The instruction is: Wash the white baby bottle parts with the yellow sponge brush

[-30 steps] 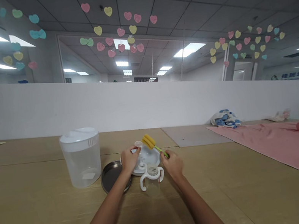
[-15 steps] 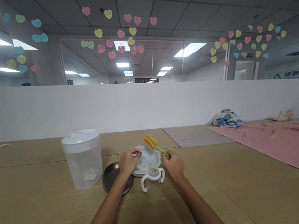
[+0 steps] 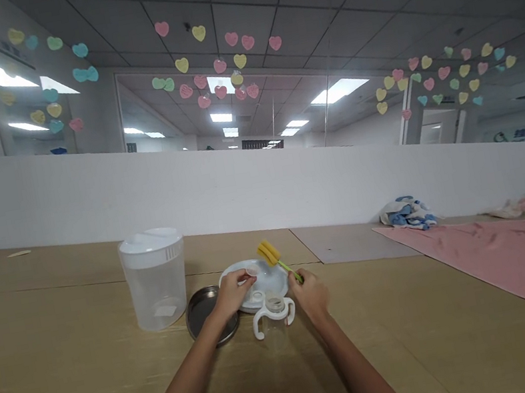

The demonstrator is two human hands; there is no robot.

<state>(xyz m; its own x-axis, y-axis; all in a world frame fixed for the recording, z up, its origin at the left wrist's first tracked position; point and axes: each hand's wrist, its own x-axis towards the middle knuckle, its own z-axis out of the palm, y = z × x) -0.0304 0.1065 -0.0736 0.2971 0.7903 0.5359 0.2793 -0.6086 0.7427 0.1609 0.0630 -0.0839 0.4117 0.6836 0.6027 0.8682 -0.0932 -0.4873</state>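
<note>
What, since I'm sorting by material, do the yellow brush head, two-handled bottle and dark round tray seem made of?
Brush head: probably foam sponge, matte, judging by its soft-looking yellow lobes.
Bottle: clear and smooth, the tabletop showing through; plastic or glass, I can't tell which. Its opaque white handle piece looks plastic.
Tray: likely metal, with a bright rim and duller inside.

A brown, seamed tabletop [image 3: 98, 388] carries a lidded translucent plastic bucket [image 3: 157, 293], upright, then a round dark metal tray [image 3: 198, 308] and a white bowl [image 3: 275, 278]. Before the bowl stands a clear two-handled bottle [image 3: 277, 335]. A pink cloth [image 3: 510, 275] spreads to the right; a thin pale strip [image 3: 19, 253] lies far left.
</note>
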